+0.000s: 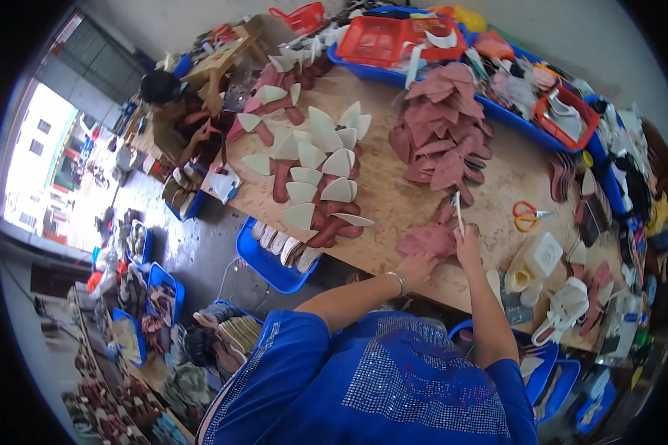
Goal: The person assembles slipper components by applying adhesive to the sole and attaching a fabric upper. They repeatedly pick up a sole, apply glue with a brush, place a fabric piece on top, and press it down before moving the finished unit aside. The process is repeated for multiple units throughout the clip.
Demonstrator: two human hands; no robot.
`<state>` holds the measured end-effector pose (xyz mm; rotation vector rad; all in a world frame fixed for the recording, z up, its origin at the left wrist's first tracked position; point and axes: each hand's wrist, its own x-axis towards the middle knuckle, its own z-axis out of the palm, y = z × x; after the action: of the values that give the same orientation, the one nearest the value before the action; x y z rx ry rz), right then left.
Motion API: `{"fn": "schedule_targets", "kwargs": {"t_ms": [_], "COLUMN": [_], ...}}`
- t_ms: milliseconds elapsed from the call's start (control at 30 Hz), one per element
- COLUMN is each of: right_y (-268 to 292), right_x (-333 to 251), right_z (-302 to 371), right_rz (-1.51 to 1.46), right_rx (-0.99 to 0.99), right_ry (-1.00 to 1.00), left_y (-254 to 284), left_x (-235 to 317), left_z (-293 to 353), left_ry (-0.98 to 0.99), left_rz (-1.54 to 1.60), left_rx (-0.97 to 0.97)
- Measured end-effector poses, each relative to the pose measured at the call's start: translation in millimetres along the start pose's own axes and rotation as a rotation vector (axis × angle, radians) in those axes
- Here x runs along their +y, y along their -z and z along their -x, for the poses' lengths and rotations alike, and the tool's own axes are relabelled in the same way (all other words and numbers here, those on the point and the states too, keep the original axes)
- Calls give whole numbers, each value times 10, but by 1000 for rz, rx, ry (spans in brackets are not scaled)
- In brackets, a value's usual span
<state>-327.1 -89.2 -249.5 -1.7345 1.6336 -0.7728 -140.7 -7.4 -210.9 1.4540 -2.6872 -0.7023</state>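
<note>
Across a cluttered workroom stretches a broad, light-brown wooden counter (516, 170). Bare and slanting, the left forearm (360, 300) reaches in from eight o'clock; the right forearm (491, 315) rises more steeply from five o'clock. Toward ten o'clock sit cream, fan-shaped pieces (301, 193) among reddish-brown parts (282, 182); toward twelve, a layered heap of dusty-pink, pointed flat pieces (441, 111). Nearer the wearer, at six o'clock from that heap, lies a smaller overlapping spread of matt pink pieces (427, 241). The left hand (418, 268) rests palm-down on its near side; whether its grip is clenched, I cannot tell. The right hand (467, 243) grasps a slim, pale stick (459, 211) pointing toward twelve. Orange-handled scissors (539, 214) lie at two o'clock from that hand.
</note>
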Motion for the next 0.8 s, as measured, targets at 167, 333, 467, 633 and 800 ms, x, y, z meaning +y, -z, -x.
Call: {"fn": "schedule_targets", "kwargs": {"t_ms": [167, 333, 467, 633, 800], "right_y": [-150, -93, -89, -137, -167], "right_x": [129, 61, 18, -128, -94], "right_z": [-100, -65, -46, -70, -168], "right_rz": [234, 181, 158, 221, 184], "right_rx": [-107, -78, -79, -82, -66], "right_ry": [76, 120, 86, 16, -27], "left_y": [-175, -337, -369, -233, 160], "left_x": [-17, -66, -127, -162, -195], "left_z": [128, 136, 158, 183, 85], "left_ry": [-57, -78, -121, -96, 57], "left_rz": [-104, -156, -166, -91, 132], "left_rx": [15, -33, 54, -84, -157]}}
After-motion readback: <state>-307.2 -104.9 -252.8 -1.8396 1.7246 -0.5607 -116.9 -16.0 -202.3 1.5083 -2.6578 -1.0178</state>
